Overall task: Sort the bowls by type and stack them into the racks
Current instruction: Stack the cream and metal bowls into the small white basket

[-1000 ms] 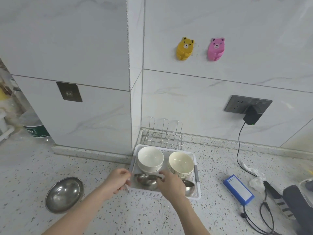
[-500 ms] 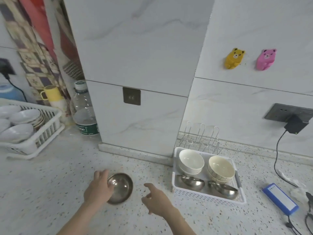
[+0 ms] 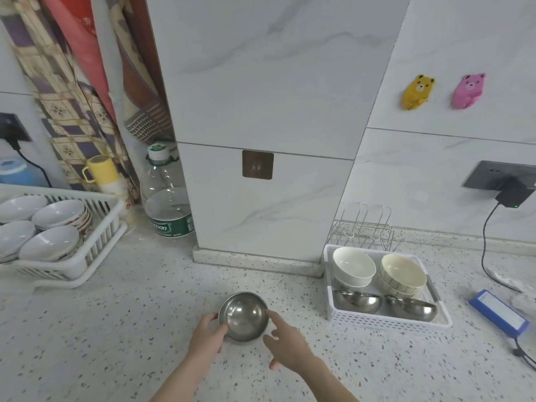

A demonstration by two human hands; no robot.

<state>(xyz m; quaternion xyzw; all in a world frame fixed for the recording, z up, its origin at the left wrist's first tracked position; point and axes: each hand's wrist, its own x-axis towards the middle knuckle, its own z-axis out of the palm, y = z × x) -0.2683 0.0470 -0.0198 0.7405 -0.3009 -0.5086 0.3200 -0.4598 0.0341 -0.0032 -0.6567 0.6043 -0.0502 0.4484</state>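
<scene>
Now my left hand (image 3: 204, 339) pinches the steel bowl (image 3: 243, 316) by its rim; light, slick; right hand (image 3: 285, 348) open, fingertip touching.

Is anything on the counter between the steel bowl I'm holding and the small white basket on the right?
Nothing visible: bare counter lies between the steel bowl and the small white basket. Your right hand is beside the bowl on that side.

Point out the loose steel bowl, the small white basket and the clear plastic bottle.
Loose round steel bowl (image 3: 243, 316), head view, inner bottom.
Small white plastic basket (image 3: 377, 320), head view, front wall.
Clear plastic bottle (image 3: 166, 195), head view, body.
</scene>
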